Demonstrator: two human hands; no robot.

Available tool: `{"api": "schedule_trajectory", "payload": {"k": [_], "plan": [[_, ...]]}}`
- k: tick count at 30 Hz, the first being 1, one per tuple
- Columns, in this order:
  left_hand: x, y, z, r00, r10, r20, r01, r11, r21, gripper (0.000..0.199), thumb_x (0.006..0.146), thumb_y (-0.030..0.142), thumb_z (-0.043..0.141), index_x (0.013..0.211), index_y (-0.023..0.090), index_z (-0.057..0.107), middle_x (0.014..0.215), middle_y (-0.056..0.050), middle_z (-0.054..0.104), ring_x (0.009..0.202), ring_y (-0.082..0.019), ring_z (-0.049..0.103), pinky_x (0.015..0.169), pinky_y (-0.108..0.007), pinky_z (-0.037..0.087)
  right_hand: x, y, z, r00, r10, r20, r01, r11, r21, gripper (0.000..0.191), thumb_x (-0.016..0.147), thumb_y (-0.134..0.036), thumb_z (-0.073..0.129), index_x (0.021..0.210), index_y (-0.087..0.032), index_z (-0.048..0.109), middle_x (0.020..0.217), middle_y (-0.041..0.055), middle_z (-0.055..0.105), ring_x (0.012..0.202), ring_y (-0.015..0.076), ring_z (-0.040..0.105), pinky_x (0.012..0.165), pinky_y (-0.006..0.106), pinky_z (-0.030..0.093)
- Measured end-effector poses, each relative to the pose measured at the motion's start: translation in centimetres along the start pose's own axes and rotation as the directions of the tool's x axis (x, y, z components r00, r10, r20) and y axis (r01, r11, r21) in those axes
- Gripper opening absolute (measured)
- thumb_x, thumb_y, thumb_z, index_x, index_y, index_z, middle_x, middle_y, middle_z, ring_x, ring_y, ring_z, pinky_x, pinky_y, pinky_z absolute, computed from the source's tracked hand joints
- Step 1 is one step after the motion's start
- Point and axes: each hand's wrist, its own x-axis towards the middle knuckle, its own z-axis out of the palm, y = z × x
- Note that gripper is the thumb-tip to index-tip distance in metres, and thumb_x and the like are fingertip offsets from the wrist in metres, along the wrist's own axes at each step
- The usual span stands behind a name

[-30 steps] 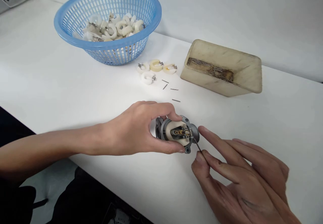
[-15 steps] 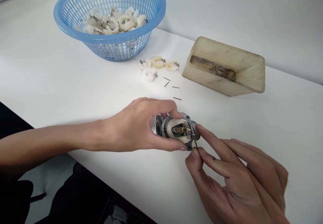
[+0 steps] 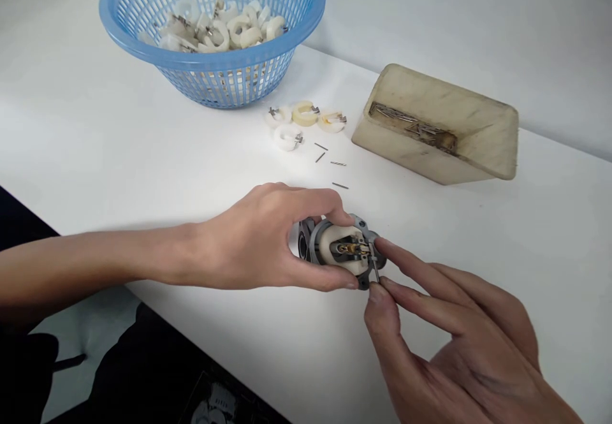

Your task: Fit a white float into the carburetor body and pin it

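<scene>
Carburetor body (image 3: pixel 306 242), small, die-cast metal, with a white plastic float (image 3: pixel 335 245) fitted: stiff and probably fairly heavy for its size, the float likely light and easily knocked, so best held by the metal flanks. Located above the table (image 3: pixel 201 169) near its front edge, clasped by the fingers and thumb of the left hand (image 3: pixel 253 239). The right hand (image 3: pixel 459 341) keeps a narrow grip on a thin steel pin (image 3: pixel 374 263), likely slippery, its tip at the float's hinge.
</scene>
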Motion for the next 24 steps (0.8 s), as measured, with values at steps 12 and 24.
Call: {"api": "schedule_trajectory", "payload": {"k": [12,24], "plan": [[-0.06,-0.06,0.2,0.999,0.022,-0.036,-0.021,1.0,0.015,0.027,0.078,0.032,0.084,0.096,0.02,0.068,0.105,0.0,0.074,0.09,-0.016,0.069,0.08,-0.025,0.055,0.55,0.1,-0.35,0.997,0.051,0.054,-0.05,0.999,-0.022,0.013,0.092,-0.011,0.069,0.097,-0.023,0.069,0.105,-0.0016,0.076,0.093,0.0193,0.067,0.08,0.034,0.057],[-0.14,-0.46,0.5,0.997,0.026,-0.079,-0.027,1.0,-0.004,0.027,0.077,0.038,0.084,0.092,0.021,0.069,0.108,-0.001,0.074,0.098,-0.02,0.07,0.084,-0.028,0.057,0.43,-0.21,0.29,0.991,0.135,-0.003,-0.135,0.989,-0.057,0.016,0.094,-0.01,0.066,0.099,-0.024,0.073,0.105,-0.0029,0.076,0.093,0.0174,0.07,0.079,0.03,0.056]]}}
